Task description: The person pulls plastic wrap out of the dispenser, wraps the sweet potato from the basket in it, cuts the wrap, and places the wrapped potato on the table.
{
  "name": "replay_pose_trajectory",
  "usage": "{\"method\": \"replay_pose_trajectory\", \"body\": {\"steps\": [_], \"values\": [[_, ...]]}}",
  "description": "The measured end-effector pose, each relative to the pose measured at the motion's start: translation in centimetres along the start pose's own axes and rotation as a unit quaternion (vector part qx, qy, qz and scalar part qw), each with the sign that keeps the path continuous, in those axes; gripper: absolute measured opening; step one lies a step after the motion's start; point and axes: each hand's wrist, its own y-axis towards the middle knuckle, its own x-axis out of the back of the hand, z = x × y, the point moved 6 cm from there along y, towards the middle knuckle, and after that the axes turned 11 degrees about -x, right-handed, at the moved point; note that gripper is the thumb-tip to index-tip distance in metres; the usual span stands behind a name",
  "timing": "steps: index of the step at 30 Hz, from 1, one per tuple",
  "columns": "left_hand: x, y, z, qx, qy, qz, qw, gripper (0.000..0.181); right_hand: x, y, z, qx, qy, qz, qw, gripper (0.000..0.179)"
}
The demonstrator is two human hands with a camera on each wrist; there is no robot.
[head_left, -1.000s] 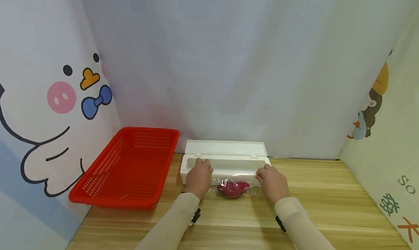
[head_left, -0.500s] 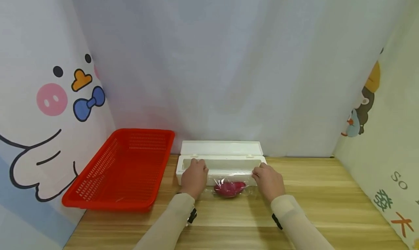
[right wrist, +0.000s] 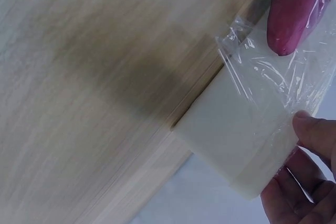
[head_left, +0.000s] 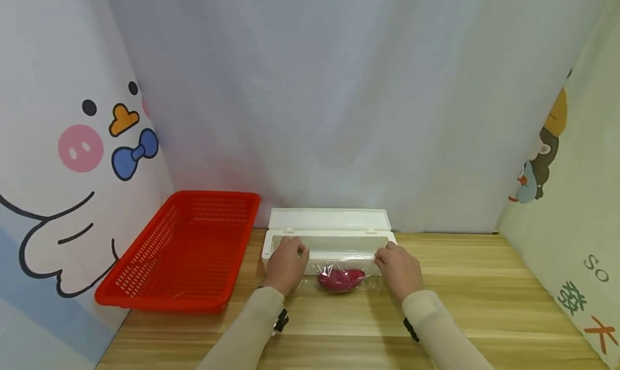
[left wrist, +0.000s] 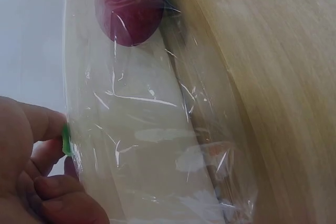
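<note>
A white cling film dispenser box [head_left: 339,242] stands with its lid up near the back curtain. Clear cling film [left wrist: 152,129] hangs over its front and covers a purple-red, tapered vegetable, probably a sweet potato [head_left: 341,280], lying before the box. At the box's left front edge, my left hand [head_left: 286,264] pinches a small green slider [left wrist: 66,140] between thumb and fingers. My right hand [head_left: 400,269] grips the right end of the front edge, thumb on the film side and fingers curled behind. The vegetable's middle is outside both wrist views.
A red plastic basket [head_left: 232,284] with slotted walls stands left of the box. The wooden table [head_left: 465,300] extends right and toward me. A pale curtain [head_left: 339,101] rises right behind the box, with printed cloth walls on both sides.
My left hand has turned slightly and its fingers have parted a little, showing a bit of green. The right hand, box and wrapped vegetable stay in place; the head view has shifted slightly.
</note>
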Motion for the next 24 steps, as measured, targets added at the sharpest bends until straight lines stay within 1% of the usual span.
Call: {"method": "replay_pose_trajectory", "body": {"steps": [3,6,11,14,19,24], "values": [[0.0,0.0,0.2,0.006,-0.005,0.002,1.0000,0.011,-0.1,0.0,0.0,0.002,-0.002,-0.004,1.0000,0.005],[0.2,0.0,0.1,0.005,-0.001,0.000,1.0000,0.010,-0.1,0.0,0.0,0.003,-0.005,-0.007,1.0000,0.005],[0.6,0.0,-0.4,-0.002,0.021,-0.013,0.9997,0.009,0.2,0.1,0.2,0.002,-0.001,-0.004,1.0000,0.006],[0.9,-0.1,-0.5,0.000,0.035,-0.020,0.9992,0.010,0.2,0.1,0.2,-0.002,-0.003,-0.001,1.0000,0.007],[1.1,-0.3,-0.1,0.003,0.041,-0.021,0.9989,0.011,0.3,0.0,0.2,-0.004,-0.007,0.003,1.0000,0.006],[1.3,-0.5,0.4,-0.005,0.046,-0.032,0.9984,0.011,0.1,0.1,0.0,-0.005,-0.007,0.004,0.9999,0.005]]}}
